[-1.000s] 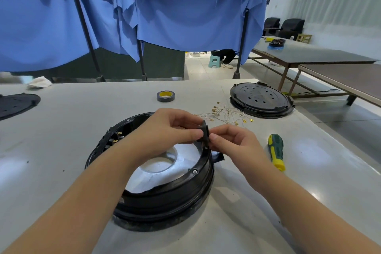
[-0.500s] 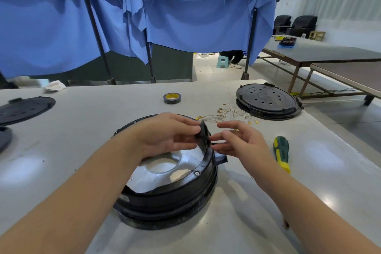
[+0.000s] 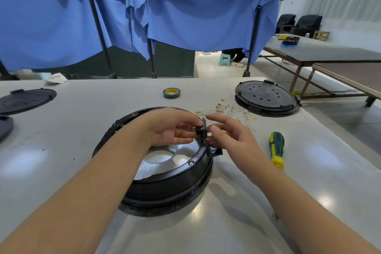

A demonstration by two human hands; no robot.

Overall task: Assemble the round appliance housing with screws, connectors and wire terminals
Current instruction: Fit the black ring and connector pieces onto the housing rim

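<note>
Housing (image 3: 171, 173): it stands on the surface (image 3: 257, 212), between your arms.
Left hand (image 3: 173, 128): pinches the black connector (image 3: 203, 130) at the rim.
Right hand (image 3: 228, 136): fingers loose, just beside.
Advice: keep the connector straight, press evenly.

The round black housing (image 3: 171, 173) at centre frame looks like smooth, faintly glossy plastic, with a shiny silver metal dish (image 3: 165, 156) inside it. The pale grey table top (image 3: 61, 150) is smooth and semi-glossy — it shows soft glare patches. At right lies a green and yellow screwdriver (image 3: 276, 149) with a plastic-looking handle. The thin wires with brass-coloured metal terminals (image 3: 226, 109) glint. Across the top of the frame hangs matt blue cloth (image 3: 185, 16), creased and frayed at its edges.
</note>
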